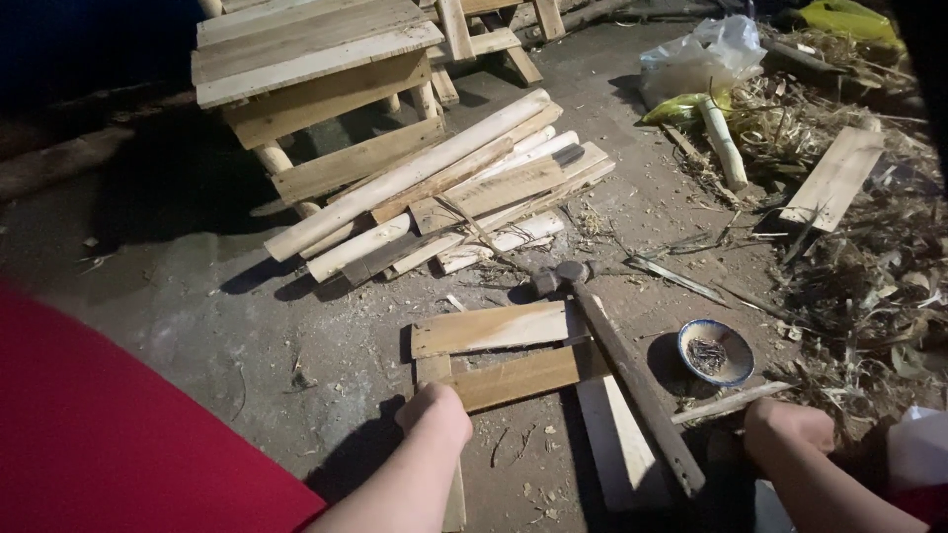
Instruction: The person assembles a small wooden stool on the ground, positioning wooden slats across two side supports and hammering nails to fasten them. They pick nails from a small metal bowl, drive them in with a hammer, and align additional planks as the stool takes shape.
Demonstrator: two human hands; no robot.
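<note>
Gripping plank (434, 380) end, left hand (436, 413); right hand (787, 426) near hammer (622, 370) handle.

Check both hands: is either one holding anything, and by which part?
The left hand grips the near end of an upright plank in the wooden frame. The right hand looks closed, but any hold cannot be told.

crumpled clear plastic bag (703, 57) at top right on the ground, yellow-green bag (849, 20) behind it

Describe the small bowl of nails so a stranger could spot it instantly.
Start at the long-handled hammer lying across the flat wooden boards on the concrete floor. Just right of its handle sits a small round blue-rimmed bowl, the only dish there, holding dark nails.
</note>
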